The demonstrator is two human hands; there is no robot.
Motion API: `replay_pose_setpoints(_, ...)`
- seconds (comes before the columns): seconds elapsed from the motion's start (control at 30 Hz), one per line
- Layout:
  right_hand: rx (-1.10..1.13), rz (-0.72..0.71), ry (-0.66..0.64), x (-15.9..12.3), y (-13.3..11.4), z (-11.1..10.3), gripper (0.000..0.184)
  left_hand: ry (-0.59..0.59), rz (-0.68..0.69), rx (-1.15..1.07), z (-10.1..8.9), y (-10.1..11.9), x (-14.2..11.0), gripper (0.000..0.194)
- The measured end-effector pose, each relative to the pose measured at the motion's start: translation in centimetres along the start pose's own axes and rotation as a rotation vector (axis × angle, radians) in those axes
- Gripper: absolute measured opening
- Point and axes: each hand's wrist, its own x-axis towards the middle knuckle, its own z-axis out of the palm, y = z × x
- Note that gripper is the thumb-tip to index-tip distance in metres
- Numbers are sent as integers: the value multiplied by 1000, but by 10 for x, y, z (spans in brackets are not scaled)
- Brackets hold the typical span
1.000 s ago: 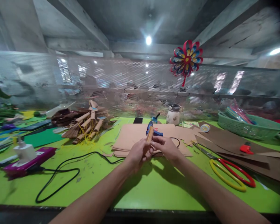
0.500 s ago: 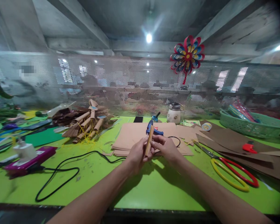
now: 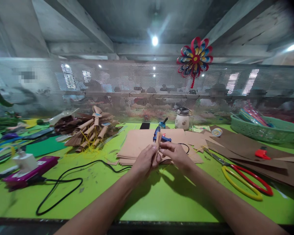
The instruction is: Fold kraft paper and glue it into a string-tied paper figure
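Compared with half a second earlier, both hands sit slightly lower and the folded brown paper strip (image 3: 157, 145) leans a little more toward the left hand (image 3: 144, 160), its top edge now looking fanned rather than flat. Left hand and right hand (image 3: 174, 154) meet over the middle of the green surface (image 3: 147, 199), each pinching the strip between thumb and fingertips, the left on its lower part, the right on its near edge. Judged by its look, the strip is light, thin and easily creased, stiff only along its folds, so a hold low on the folded body seems safer than one at the loose top. Behind it lie a stack of brown sheets (image 3: 142, 142) and a blue glue gun (image 3: 159, 134) with a black cord. Scissors (image 3: 242, 181) with red and yellow handles lie to the right, near a green basket (image 3: 267, 132); paper rolls (image 3: 93, 129) and a purple power strip (image 3: 29, 168) lie to the left. A perforated screen backs the surface, with a paper pinwheel (image 3: 194, 58) hung on it, under a concrete ceiling.
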Motion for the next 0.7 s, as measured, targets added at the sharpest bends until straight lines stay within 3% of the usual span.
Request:
replay_pose_setpoints(0.37,85,176,199,8,0,11,35,40,-59,211,7,-4,0,27)
replay_pose_setpoints(0.7,153,115,283,8,-2,7,30,-22,-76,244,11,-1,-2,29)
